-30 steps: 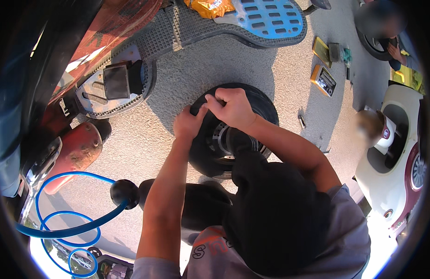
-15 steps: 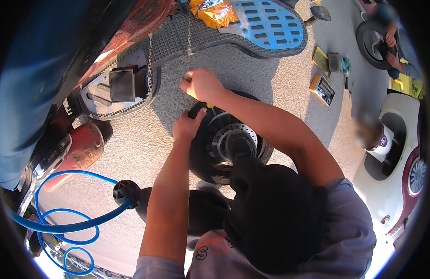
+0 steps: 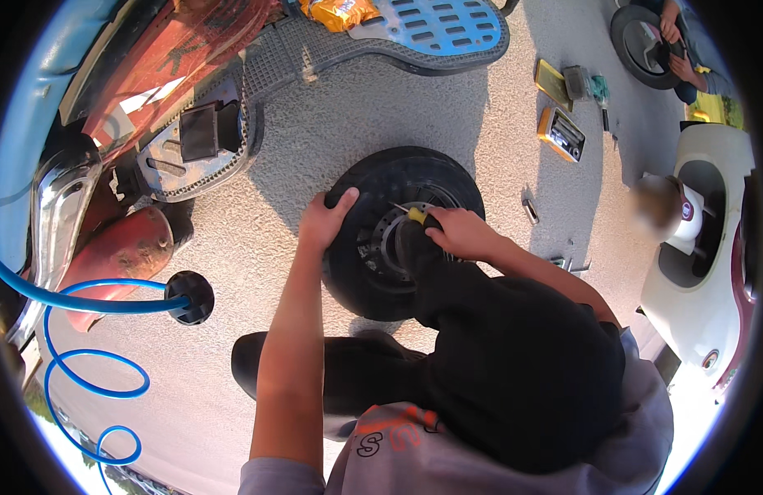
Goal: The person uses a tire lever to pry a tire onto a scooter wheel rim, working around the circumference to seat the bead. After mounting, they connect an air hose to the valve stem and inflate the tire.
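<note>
The small wheel (image 3: pixel 402 231) lies flat on the concrete ground (image 3: pixel 315 148) in front of the person's knee. The left hand (image 3: pixel 325 221), which half a second ago was at the tyre's top edge, now rests on its left side, fingers curled over the rubber. The right hand (image 3: pixel 457 233) has come down from above the wheel and grips a yellow-handled screwdriver (image 3: pixel 411 214) at the hub.

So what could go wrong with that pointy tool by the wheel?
The right hand pushes a yellow-handled screwdriver toward the wheel hub, and the left hand grips the black tyre right across from its tip, so a slip might jab those fingers. The tyre, lying flat on the ground, could also shift.
</note>
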Tool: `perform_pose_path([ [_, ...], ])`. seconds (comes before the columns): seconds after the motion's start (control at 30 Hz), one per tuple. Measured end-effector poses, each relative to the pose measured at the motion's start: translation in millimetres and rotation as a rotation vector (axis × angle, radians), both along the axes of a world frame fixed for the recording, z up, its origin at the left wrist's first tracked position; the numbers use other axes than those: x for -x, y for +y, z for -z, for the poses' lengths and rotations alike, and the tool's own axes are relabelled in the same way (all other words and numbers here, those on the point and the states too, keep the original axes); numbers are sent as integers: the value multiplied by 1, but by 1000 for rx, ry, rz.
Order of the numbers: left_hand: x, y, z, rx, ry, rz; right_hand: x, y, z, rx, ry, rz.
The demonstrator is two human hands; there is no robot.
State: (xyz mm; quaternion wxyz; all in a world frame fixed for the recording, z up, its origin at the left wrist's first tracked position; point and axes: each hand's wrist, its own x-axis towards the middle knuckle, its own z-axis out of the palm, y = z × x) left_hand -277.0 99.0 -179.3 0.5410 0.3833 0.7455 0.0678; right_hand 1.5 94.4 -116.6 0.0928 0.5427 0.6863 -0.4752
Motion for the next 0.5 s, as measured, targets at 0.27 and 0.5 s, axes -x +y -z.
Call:
perform_pose_path([
  [0.27,13,-32,4,84,-512,-359,20,-16,-4,87,-70,41],
  [0.5,14,-32,2,79,-472,-356,16,-9,0,89,-103,-16],
])
